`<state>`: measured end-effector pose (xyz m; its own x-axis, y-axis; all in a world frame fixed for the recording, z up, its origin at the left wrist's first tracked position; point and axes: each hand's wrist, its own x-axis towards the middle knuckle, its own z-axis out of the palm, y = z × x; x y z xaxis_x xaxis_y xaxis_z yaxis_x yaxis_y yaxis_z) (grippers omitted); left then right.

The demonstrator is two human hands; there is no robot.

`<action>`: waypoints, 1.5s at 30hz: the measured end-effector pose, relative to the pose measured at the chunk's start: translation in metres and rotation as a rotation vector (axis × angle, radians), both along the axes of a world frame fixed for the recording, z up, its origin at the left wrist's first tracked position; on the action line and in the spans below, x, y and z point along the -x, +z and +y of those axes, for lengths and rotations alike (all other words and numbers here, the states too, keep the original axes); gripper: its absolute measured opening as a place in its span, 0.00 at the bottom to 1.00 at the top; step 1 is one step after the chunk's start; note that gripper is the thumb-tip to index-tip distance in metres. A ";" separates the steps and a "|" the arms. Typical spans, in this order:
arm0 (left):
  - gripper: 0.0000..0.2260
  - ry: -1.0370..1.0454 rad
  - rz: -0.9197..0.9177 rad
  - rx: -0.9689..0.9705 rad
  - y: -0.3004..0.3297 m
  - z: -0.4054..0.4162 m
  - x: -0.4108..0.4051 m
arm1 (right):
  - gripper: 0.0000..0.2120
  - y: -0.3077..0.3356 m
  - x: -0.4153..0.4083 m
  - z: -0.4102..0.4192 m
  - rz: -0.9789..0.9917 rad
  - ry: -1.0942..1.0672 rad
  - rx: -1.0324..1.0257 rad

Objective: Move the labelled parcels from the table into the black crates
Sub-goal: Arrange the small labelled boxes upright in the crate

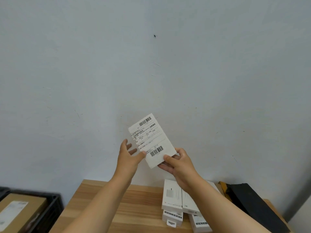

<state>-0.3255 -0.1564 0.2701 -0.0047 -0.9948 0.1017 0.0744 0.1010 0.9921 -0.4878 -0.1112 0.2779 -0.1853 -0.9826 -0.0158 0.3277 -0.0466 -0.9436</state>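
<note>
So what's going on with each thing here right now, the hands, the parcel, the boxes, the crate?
White parcel: held up off the table, label facing the camera, tilted.
Right hand: grips the parcel's lower corner, thumb on front.
Left hand: thumb touches the parcel's left edge, fingers spread.
White boxes: lying piled on the wooden table.
Black crate: left of the table, holding a labelled brown box.
Black bag: lying on the table's right end.
</note>
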 end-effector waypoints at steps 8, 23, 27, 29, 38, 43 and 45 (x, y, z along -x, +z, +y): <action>0.15 0.020 0.035 -0.031 -0.017 0.020 0.000 | 0.12 -0.032 -0.005 0.003 0.069 0.044 -0.083; 0.14 0.298 -0.042 -0.135 -0.057 0.077 -0.098 | 0.11 -0.077 -0.088 0.013 0.334 0.240 -0.090; 0.14 0.351 -0.017 -0.154 -0.062 0.092 -0.145 | 0.12 -0.079 -0.136 0.021 0.367 0.309 -0.064; 0.14 0.363 -0.005 -0.144 -0.064 0.101 -0.177 | 0.12 -0.078 -0.168 0.027 0.381 0.341 -0.051; 0.13 0.483 -0.021 -0.192 -0.078 0.154 -0.376 | 0.15 -0.094 -0.371 0.054 0.537 0.491 -0.038; 0.11 0.596 -0.040 -0.263 -0.093 0.183 -0.500 | 0.15 -0.113 -0.501 0.070 0.531 0.605 -0.071; 0.10 0.631 -0.054 -0.279 -0.098 0.194 -0.543 | 0.16 -0.120 -0.545 0.078 0.512 0.659 -0.090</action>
<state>0.2172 0.0378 0.1720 0.5856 -0.7979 -0.1425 0.0351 -0.1507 0.9880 0.0573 -0.0328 0.1582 0.4203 -0.8913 -0.1699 -0.2082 0.0875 -0.9742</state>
